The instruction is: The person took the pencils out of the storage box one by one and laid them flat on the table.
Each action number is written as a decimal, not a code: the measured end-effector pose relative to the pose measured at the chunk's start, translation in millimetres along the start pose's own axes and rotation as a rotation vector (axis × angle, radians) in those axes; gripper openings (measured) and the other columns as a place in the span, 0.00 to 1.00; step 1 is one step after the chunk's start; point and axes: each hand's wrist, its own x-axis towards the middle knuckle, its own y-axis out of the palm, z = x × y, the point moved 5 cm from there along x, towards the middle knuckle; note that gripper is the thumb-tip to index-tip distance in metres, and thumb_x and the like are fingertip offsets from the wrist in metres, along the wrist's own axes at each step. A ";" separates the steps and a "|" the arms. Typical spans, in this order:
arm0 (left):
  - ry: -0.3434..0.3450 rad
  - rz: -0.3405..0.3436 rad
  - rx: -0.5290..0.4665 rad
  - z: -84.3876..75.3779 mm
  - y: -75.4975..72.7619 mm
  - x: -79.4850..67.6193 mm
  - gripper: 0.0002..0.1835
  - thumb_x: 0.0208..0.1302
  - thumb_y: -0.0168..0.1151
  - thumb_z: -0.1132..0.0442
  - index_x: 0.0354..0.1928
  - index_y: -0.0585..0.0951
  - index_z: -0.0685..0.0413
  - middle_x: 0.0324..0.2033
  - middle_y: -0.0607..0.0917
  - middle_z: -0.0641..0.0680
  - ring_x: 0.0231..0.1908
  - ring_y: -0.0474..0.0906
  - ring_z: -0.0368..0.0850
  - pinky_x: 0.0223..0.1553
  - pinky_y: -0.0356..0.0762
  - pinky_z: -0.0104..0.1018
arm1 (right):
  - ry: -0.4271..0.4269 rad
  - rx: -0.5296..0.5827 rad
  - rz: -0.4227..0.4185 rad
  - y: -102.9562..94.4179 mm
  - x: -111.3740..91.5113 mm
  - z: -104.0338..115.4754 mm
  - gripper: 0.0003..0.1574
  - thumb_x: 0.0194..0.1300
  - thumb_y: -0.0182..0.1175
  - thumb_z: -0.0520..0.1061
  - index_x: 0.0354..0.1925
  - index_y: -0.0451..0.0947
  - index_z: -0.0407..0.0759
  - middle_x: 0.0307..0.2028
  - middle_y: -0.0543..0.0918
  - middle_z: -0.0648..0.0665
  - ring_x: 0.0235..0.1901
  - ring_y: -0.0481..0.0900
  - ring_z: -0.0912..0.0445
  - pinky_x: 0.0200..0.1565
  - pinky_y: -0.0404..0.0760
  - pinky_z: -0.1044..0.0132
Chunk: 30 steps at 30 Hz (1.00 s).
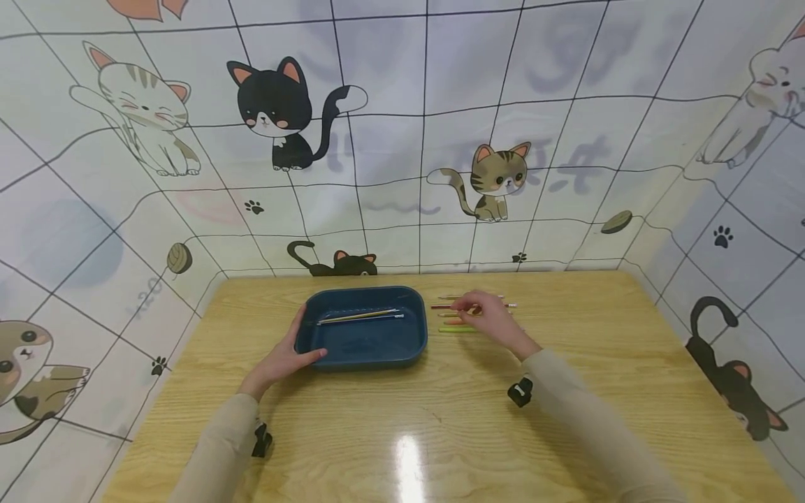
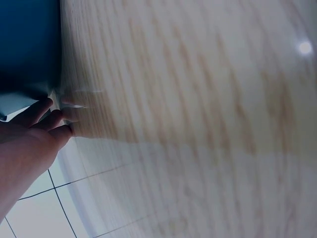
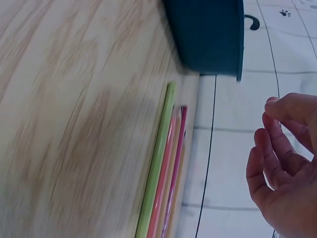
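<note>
A dark blue rectangular tray (image 1: 361, 362) stands on the wooden table, with two slim pencils (image 1: 358, 318) lying in it. My left hand (image 1: 283, 360) grips its left side, thumb over the front rim and fingers against the outer wall. In the left wrist view, fingertips touch the tray (image 2: 29, 44) near its lower edge. My right hand (image 1: 490, 318) hovers over a row of pencils right of the tray, fingers loosely bent, thumb tip close to the index fingertip, nothing between them. The row has a green pencil (image 3: 157, 158), a pink-orange one (image 3: 162, 183) and a dark red one (image 3: 177, 168).
Wooden table (image 1: 352, 433) with a bright reflection near its front. A cloth wall (image 1: 396, 161) printed with cats and grid lines rises behind the table and along both sides. A small black device (image 1: 520, 392) hangs at the right wrist, another (image 1: 261, 440) at the left.
</note>
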 end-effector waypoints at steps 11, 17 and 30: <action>0.006 -0.002 -0.018 0.9 0.3 0.3 0.58 0.60 0.69 0.54 0.77 0.33 0.41 0.74 0.36 0.62 0.70 0.37 0.69 0.63 0.44 0.68 | -0.024 0.056 0.057 34.6 17.2 27.9 0.08 0.64 0.61 0.33 0.42 0.83 0.37 0.40 0.82 0.45 0.36 0.77 0.53 0.37 0.78 0.62; 0.007 -0.004 -0.015 0.8 -0.2 -0.6 0.58 0.59 0.69 0.54 0.77 0.34 0.40 0.75 0.36 0.62 0.70 0.37 0.69 0.63 0.45 0.68 | 0.011 0.137 0.092 46.9 25.6 37.5 0.09 0.65 0.61 0.34 0.44 0.82 0.35 0.40 0.82 0.45 0.38 0.78 0.54 0.39 0.78 0.59; 0.007 -0.004 0.005 -4.1 -0.2 -2.0 0.58 0.60 0.69 0.53 0.77 0.34 0.43 0.74 0.36 0.63 0.70 0.37 0.70 0.63 0.43 0.68 | -0.009 0.143 0.183 69.7 41.7 55.7 0.16 0.64 0.61 0.34 0.50 0.77 0.29 0.45 0.80 0.33 0.44 0.78 0.46 0.45 0.78 0.59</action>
